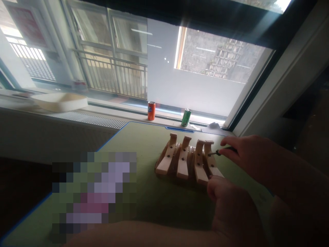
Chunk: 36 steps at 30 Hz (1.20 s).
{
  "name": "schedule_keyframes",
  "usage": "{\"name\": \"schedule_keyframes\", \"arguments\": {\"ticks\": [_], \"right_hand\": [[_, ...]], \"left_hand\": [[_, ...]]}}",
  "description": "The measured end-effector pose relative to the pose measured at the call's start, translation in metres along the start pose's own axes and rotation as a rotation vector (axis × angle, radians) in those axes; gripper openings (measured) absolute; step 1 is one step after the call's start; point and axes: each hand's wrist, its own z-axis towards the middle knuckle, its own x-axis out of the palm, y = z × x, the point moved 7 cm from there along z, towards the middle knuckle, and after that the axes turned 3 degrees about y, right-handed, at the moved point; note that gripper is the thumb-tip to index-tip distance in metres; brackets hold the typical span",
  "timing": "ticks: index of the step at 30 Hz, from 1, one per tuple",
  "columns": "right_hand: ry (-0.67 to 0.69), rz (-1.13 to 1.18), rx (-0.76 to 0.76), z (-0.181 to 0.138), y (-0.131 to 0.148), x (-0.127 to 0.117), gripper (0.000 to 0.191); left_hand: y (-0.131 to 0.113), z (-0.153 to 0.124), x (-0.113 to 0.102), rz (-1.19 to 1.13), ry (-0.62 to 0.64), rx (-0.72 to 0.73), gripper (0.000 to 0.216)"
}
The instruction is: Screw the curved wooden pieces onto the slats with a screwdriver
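Several pale wooden hook-shaped pieces [183, 158] sit side by side on a brown base [189, 163], each with curled far ends and dark round holes. My right hand [238, 149] is closed around the dark handle of a small screwdriver [219, 152]. Its thin metal tip meets the rightmost wooden hook [211, 161] near the upper hole. Closer to me, my left hand [224, 193] has its fingers closed at the near end of that same hook. The hand covers part of the hook, and most of the left fingers are hidden.
The pieces rest on a green table [144, 144] with a blue edge. A blurred-out patch [102, 192] covers its left side. On the windowsill stand an orange can [151, 111], a green can [186, 117] and a cream basin [61, 102]. A grey cloth [214, 128] lies by the window corner.
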Motion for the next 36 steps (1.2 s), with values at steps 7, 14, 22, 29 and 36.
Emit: {"name": "schedule_keyframes", "arguments": {"ticks": [7,14,22,29,36], "right_hand": [[0.147,-0.025,-0.007,-0.001,-0.002,0.002,0.021],[0.094,-0.032,-0.004,0.007,-0.004,0.005,0.019],[0.065,-0.007,-0.015,0.016,-0.003,0.004,0.023],[0.060,0.027,-0.102,0.020,-0.006,0.006,0.026],[0.063,0.024,-0.096,0.025,-0.007,0.007,0.025]], "left_hand": [[-0.001,0.010,0.026,0.075,-0.059,-0.147,0.020],[-0.005,0.010,0.026,0.101,-0.103,-0.135,0.021],[-0.002,0.015,0.021,0.015,-0.023,-0.099,0.025],[-0.001,0.015,0.011,-0.043,-0.074,-0.042,0.027],[0.001,0.015,0.011,0.054,-0.018,-0.058,0.023]]}}
